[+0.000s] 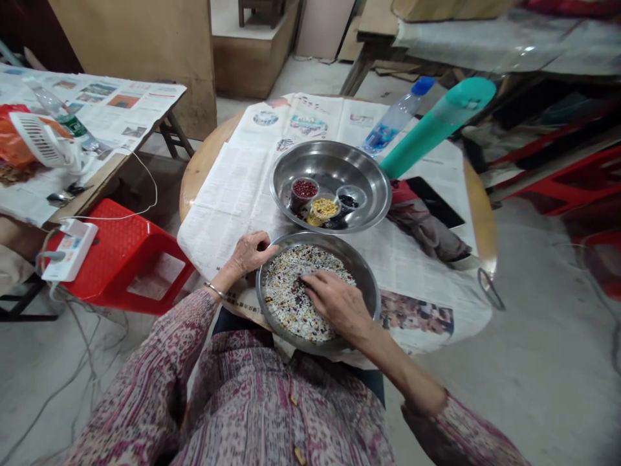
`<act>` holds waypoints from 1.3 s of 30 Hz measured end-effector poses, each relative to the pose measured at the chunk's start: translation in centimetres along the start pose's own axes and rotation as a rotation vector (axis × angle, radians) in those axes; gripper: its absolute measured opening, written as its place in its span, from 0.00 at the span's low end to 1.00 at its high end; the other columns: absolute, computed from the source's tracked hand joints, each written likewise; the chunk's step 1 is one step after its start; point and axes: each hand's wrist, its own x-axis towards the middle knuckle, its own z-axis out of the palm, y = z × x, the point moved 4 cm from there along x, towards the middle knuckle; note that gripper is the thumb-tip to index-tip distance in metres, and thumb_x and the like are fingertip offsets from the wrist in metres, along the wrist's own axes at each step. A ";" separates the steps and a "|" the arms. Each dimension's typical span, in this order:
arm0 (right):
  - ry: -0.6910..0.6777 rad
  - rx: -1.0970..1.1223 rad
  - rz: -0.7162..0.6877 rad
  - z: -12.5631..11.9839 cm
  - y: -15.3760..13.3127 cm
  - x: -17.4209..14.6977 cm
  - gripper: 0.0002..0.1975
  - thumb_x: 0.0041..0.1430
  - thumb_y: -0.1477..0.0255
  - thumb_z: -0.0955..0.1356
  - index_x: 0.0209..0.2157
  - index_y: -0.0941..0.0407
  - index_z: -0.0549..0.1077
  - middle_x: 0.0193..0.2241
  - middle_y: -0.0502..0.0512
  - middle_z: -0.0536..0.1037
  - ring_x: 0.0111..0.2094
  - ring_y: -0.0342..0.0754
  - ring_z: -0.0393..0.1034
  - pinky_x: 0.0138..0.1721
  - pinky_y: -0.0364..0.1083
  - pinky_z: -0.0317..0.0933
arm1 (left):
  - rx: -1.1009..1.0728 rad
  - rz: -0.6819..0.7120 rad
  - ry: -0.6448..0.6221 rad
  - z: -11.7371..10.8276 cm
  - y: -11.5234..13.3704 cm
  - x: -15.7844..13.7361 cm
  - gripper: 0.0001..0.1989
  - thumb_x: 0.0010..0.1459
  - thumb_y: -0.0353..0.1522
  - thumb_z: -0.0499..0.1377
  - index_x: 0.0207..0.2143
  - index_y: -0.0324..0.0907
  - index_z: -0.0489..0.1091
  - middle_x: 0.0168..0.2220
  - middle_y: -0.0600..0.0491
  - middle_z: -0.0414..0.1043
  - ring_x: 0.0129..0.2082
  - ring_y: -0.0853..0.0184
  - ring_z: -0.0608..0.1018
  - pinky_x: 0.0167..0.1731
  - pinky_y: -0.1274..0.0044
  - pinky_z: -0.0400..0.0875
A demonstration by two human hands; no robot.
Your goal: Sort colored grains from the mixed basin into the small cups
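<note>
A steel bowl (pixel 374 292) at the near table edge holds white rice-like grains mixed with yellow, dark and reddish beans (pixel 291 288). My left hand (pixel 250 252) grips its left rim, thumb over the edge. Into the mixed grains reaches my right hand (pixel 337 303), fingertips bunched together; what they pinch is hidden. Just behind stands a larger steel basin (pixel 334 155). Inside it are three small clear cups: one of red beans (pixel 305 188), one of yellow beans (pixel 324 207) and one of black beans (pixel 348 199).
Newspaper (pixel 233 188) covers the round table. Behind the basin are a plastic bottle (pixel 392 120) and a green cylinder (pixel 431 133); a grey cloth (pixel 427 230) and a dark flat device (pixel 434 202) lie right. A red stool (pixel 121 259) with a power strip (pixel 70 251) stands left.
</note>
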 end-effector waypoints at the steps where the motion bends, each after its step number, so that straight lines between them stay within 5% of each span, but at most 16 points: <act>1: 0.046 -0.020 0.053 -0.1 0.5 0.5 0.13 0.66 0.73 0.63 0.48 0.54 0.75 0.41 0.61 0.78 0.44 0.55 0.71 0.42 0.50 0.65 | -0.002 0.001 0.003 0.0 0.0 0.0 0.14 0.57 0.32 0.63 0.22 0.41 0.62 0.22 0.58 0.65 0.24 0.72 0.66 0.30 0.78 0.62; 6: 0.104 -0.033 0.171 0.4 0.0 2.6 0.19 0.65 0.64 0.65 0.54 0.57 0.71 0.49 0.67 0.74 0.50 0.62 0.66 0.44 0.55 0.65 | 0.007 0.017 0.011 -0.1 0.0 0.0 0.14 0.58 0.33 0.62 0.23 0.41 0.63 0.22 0.58 0.65 0.24 0.72 0.66 0.29 0.78 0.62; 11: -0.014 0.172 0.088 1.8 -1.7 3.8 0.08 0.60 0.77 0.63 0.38 0.56 0.73 0.38 0.58 0.74 0.39 0.51 0.68 0.42 0.48 0.62 | 0.016 0.042 0.034 -0.1 0.1 -0.1 0.13 0.58 0.33 0.62 0.23 0.41 0.62 0.22 0.58 0.65 0.23 0.72 0.66 0.29 0.78 0.62; 16: -0.106 0.366 0.004 2.0 -2.2 2.2 0.09 0.54 0.82 0.63 0.30 0.55 0.70 0.29 0.51 0.73 0.33 0.46 0.66 0.38 0.45 0.59 | 0.003 0.041 0.037 -0.1 0.1 -0.1 0.14 0.57 0.32 0.62 0.22 0.41 0.62 0.22 0.58 0.65 0.23 0.72 0.65 0.29 0.78 0.62; 20: -0.137 0.394 -0.168 1.9 -4.2 0.7 0.10 0.58 0.82 0.62 0.36 0.55 0.72 0.34 0.53 0.75 0.36 0.46 0.68 0.39 0.45 0.62 | -0.026 0.054 0.045 0.0 0.0 -0.1 0.14 0.57 0.32 0.62 0.22 0.41 0.62 0.22 0.59 0.64 0.23 0.73 0.65 0.29 0.78 0.62; 25: -0.069 0.098 -0.343 2.2 -6.0 2.0 0.08 0.62 0.77 0.65 0.41 0.57 0.73 0.47 0.62 0.75 0.51 0.56 0.64 0.51 0.54 0.65 | -0.017 0.058 0.058 0.0 0.1 0.0 0.14 0.57 0.32 0.62 0.22 0.41 0.62 0.21 0.59 0.64 0.23 0.73 0.65 0.28 0.78 0.61; 29: 0.017 -0.055 -0.298 1.7 -4.0 3.7 0.09 0.60 0.77 0.65 0.42 0.59 0.74 0.53 0.66 0.72 0.58 0.60 0.60 0.58 0.58 0.61 | 0.002 0.047 0.063 -0.1 0.1 0.0 0.13 0.57 0.32 0.62 0.22 0.41 0.63 0.22 0.59 0.65 0.23 0.72 0.66 0.29 0.78 0.62; 33: 0.037 -0.128 -0.153 0.6 -0.1 3.7 0.09 0.61 0.76 0.64 0.42 0.58 0.74 0.52 0.65 0.73 0.56 0.61 0.63 0.55 0.59 0.63 | 0.001 0.058 0.048 -0.1 0.1 0.0 0.14 0.57 0.33 0.62 0.22 0.41 0.63 0.22 0.58 0.65 0.23 0.72 0.66 0.28 0.78 0.62; 39: 0.031 0.042 -0.043 -0.2 1.5 0.4 0.09 0.65 0.69 0.64 0.44 0.54 0.74 0.44 0.60 0.75 0.47 0.55 0.70 0.50 0.55 0.68 | 0.004 0.055 0.038 0.0 0.0 0.0 0.14 0.58 0.34 0.62 0.22 0.41 0.63 0.22 0.58 0.66 0.23 0.72 0.66 0.29 0.78 0.62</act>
